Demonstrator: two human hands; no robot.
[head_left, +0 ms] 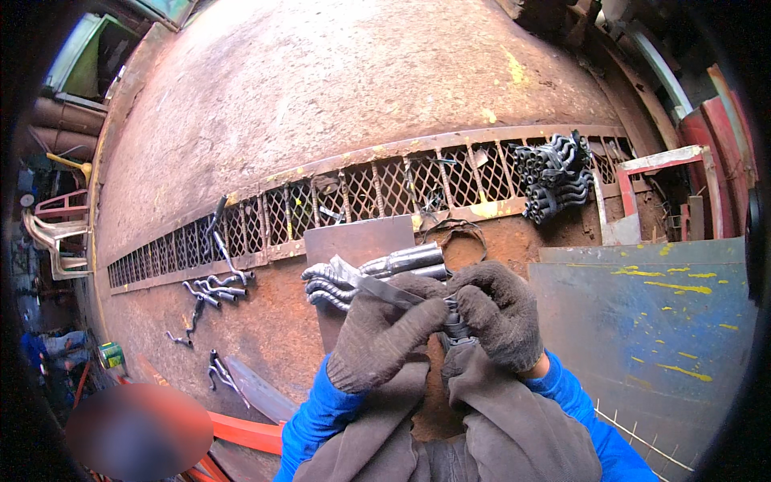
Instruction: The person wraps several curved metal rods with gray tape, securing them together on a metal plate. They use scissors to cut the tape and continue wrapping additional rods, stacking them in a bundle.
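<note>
A bundle of bent metal tubes [409, 261] lies in front of me across a flat brown plate [361, 233], its curved ends to the left. My left hand [385, 329], in a dark grey knitted glove, is closed on a flat grey strip [385, 291] whose free end sticks out over the tubes. Beside it my right hand [502, 313], gloved alike, has its fingers closed on the strip at the bundle's near side. Dark wrapped bands [455, 321] show between the hands. The fingertips are partly hidden.
A larger stack of bent tubes [554, 173] rests on the floor grating [385, 189] at the far right. Loose bent tubes [221, 289] lie to the left. A paint-marked metal sheet [650, 313] is at my right, a red bar [245, 434] at my lower left, near a blurred shape.
</note>
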